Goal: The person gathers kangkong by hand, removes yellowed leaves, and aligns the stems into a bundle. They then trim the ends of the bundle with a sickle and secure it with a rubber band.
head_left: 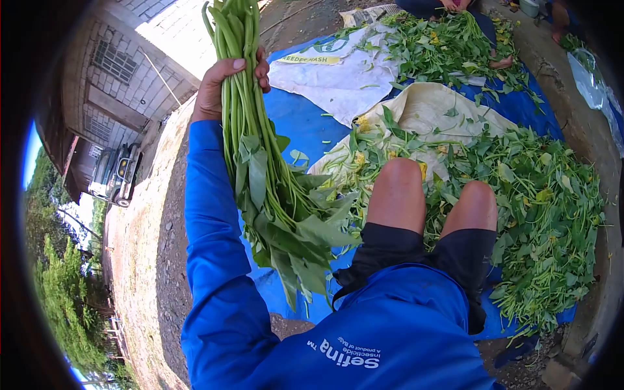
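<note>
The left hand (212, 84) holds up a bunch (286, 231), fingers wrapped around stems (242, 114) — firm grip needed; right hand unseen, state cannot be told.

Blue tarp (296, 127), one, creased, spread over gravelly ground (175, 260). Directly on it: white sack (338, 88), one, flattened, with printed yellow band; cream cloth (448, 107), one, rumpled, partly covered by loose leaves; nearer heap (546, 201) of stemmed leafy greens, tangled, flecked yellow; farther heap (448, 49) of similar greens, just beside the sack.
</note>
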{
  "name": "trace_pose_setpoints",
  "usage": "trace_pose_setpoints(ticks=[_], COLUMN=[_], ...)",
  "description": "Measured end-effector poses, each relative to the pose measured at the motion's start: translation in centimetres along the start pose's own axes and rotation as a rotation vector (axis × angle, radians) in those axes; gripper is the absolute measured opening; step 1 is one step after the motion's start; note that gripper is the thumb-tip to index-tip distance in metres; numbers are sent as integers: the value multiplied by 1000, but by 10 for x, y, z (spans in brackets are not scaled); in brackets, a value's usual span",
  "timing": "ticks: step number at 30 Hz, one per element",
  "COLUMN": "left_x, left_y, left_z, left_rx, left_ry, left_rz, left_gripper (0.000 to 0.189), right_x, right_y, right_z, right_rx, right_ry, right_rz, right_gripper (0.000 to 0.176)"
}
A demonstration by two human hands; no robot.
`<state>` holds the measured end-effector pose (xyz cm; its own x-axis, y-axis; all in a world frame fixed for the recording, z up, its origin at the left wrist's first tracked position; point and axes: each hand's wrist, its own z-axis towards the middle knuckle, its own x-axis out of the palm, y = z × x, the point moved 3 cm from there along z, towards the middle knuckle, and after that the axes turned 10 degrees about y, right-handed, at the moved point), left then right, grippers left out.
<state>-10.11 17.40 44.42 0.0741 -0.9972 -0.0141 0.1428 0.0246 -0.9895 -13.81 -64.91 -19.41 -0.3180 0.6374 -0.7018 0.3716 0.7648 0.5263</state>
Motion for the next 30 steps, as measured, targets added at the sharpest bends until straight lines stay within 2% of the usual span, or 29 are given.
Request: trace_pose_setpoints(ticks=[2,5,7,8,9,11,12,15,19,20,22,25,27,30], left_x=[42,140,217,246,275,320,341,374,403,408,416,417,414,410], left_y=[36,136,200,213,226,237,233,234,240,243,238,247,256,246], left_z=[-4,-16,-24,-17,-11,15,25,49,52,54,58,61,62,71], left_rx=[-166,-478,-640,-687,-733,-746,-712,-822,-824,-806,-771,-688,-646,-649], left_ry=[37,184,292,351,412,592,612,769,756,811,848,869,868,882], left_rz=[-1,-333,-474,-493,-509,-564,-521,-329,-172,-152,-83,-38,-6,20], left_gripper=[62,59,52,52,51,53,52,49,52,49,58,62,62,40], right_x=[-9,-39,-70,-94,-119,-160,-179,-217,-236,-235,-232,-230,-228,-226], right_y=[10,38,89,118,157,197,215,277,334,341,350,350,349,343], right_z=[-23,-62,-76,-84,-95,-104,-107,-142,-167,-164,-157,-151,-147,-149], right_rx=[-43,-107,-140,-100,-107,-257,-311,-540,-737,-762,-819,-754,-762,-720], right_ry=[-22,-107,-190,-254,-259,-305,-309,-220,-109,-129,-151,-109,-166,-197], right_rz=[110,404,692,829,1092,1074,1055,915,434,365,222,173,146,96], right_gripper=[39,42,44,44,45,45,46,46,50,47,40,38,38,39])
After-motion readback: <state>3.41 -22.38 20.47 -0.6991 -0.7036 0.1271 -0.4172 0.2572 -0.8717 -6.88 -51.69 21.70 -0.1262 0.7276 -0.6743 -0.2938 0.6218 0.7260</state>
